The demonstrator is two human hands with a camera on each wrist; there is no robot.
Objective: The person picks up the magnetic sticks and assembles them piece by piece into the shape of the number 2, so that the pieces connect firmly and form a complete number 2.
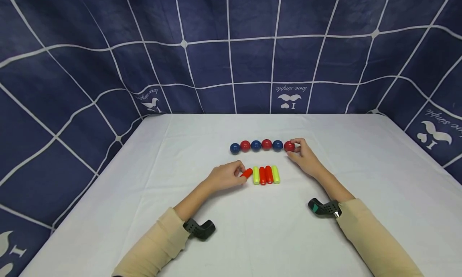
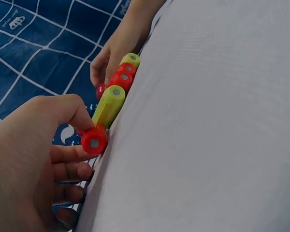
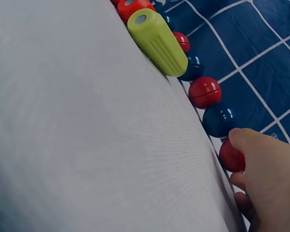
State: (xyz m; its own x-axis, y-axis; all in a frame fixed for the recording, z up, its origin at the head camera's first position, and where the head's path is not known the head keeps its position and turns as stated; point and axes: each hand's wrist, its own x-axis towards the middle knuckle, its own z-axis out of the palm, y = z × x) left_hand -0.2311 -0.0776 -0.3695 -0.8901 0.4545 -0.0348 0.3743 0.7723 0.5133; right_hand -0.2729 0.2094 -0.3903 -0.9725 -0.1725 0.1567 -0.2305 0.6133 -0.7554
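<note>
My left hand (image 1: 225,176) pinches a red magnetic rod (image 1: 247,173) between thumb and fingers, at the left end of a short row of rods. The rod is tilted in the head view, and a grey dot marks its end in the left wrist view. Beside it lie a yellow-green rod (image 1: 256,175), two red rods (image 1: 262,176) and another yellow-green rod (image 1: 276,174). Farther back, blue and red balls alternate in a line. My right hand (image 1: 304,158) holds the red ball (image 1: 288,146) at its right end, thumb and fingers around it, next to a blue ball (image 1: 277,145).
The rest of the ball line runs left to a blue ball (image 1: 235,149). A white cloth (image 1: 202,136) covers the table. Behind and at both sides hangs a dark blue curtain (image 1: 252,60) with white grid lines. Each wrist wears a black camera mount (image 1: 325,208).
</note>
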